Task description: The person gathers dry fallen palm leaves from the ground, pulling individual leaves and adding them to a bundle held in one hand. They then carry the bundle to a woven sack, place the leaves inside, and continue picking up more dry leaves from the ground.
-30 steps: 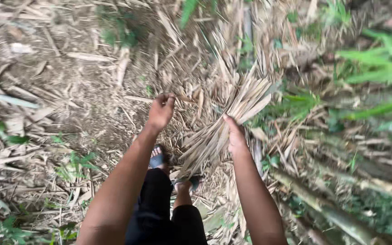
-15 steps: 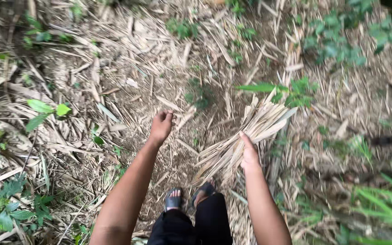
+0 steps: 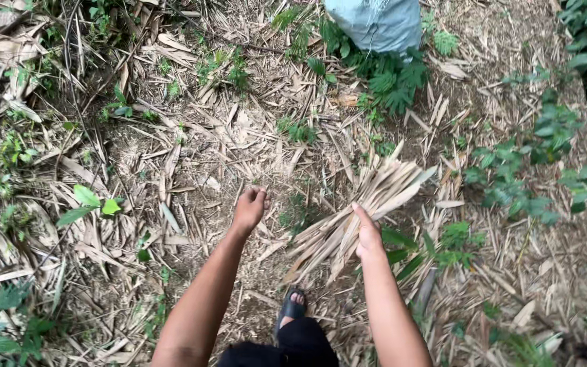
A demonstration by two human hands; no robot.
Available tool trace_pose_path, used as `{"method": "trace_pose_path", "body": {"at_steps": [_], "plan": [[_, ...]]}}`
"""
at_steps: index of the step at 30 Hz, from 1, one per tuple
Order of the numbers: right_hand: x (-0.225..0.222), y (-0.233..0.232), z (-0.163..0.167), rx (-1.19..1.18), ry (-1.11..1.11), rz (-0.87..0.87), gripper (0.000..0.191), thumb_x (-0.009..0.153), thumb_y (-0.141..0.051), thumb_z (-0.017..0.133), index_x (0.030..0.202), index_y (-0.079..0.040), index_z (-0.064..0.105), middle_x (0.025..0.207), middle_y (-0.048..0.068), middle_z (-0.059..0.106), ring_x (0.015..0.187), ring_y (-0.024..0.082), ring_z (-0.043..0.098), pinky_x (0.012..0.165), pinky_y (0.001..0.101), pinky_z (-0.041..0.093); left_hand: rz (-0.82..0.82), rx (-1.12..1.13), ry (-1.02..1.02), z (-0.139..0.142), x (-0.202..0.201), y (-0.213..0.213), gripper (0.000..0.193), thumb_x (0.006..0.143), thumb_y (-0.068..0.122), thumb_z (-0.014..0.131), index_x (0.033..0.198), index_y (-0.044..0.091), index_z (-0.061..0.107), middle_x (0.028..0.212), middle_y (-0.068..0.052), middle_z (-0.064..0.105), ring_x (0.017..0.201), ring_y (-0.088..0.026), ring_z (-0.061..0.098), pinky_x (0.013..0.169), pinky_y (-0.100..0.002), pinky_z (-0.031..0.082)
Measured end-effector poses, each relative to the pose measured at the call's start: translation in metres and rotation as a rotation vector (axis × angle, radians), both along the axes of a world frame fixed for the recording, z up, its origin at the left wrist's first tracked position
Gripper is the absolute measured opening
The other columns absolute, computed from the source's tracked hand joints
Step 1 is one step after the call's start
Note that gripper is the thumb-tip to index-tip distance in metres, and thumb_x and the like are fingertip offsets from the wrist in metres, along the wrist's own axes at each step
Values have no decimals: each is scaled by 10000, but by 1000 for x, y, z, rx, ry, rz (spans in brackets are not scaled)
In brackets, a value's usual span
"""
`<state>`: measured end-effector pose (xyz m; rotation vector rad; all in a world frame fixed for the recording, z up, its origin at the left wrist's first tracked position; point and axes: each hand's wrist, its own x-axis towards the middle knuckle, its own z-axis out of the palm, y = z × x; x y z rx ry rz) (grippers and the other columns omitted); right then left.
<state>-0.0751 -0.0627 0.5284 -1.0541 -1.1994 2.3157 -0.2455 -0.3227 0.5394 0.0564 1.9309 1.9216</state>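
- The fingers of the right hand point(image 3: 367, 234) are curled tight around a bundle of dry bamboo husks point(image 3: 358, 217), gripping it near the middle so the pale strips fan out above and below the fist.
- The bundle slants: its upper end points up and away from the person, its lower end trails down toward the sandalled foot point(image 3: 292, 307).
- The left hand point(image 3: 249, 209) hangs free beside the bundle, well apart from it; its fingers are loosely folded in on nothing.
- Both bare forearms reach forward over the ground, with the foot between them, just below the bundle's lower tip.
- Around the bundle the earth is strewn with dry leaf litter point(image 3: 191, 156), the same straw colour as what is held.
- Beyond the bundle, farther up the path, sits a pale blue-grey sack point(image 3: 375, 24) with ferny green plants point(image 3: 392, 78) at its base.
- To the right of the bundle grow low leafy weeds point(image 3: 511, 183).
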Motion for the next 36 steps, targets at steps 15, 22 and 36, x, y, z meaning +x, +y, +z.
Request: {"method": "trace_pose_path", "body": {"at_steps": [15,22,36], "plan": [[-77,59,50,-42,26,108,448,859,-291,790,1203,-31,669,1065,106,746,950,222,730,850,381,610,23,-161,-68,43,-51,39,354,1050,346,524,1205,46,630,1035,-41,736,769,-88,619,675,-258,506],[-133,68,43,13,-74,115,418,865,-321,823,1141,-43,676,912,93,696,804,232,677,730,400,588,34,-47,-76,21,-111,54,308,1040,302,560,1147,27,648,985,-26,727,722,-96,609,626,-255,472],[-314,39,54,-81,-156,17,504,851,-284,781,1266,-32,645,1112,108,725,968,245,708,821,398,606,85,-1,-96,-14,-277,26,331,1045,275,571,1201,-4,656,1052,-85,744,872,-108,689,760,-270,560]]}}
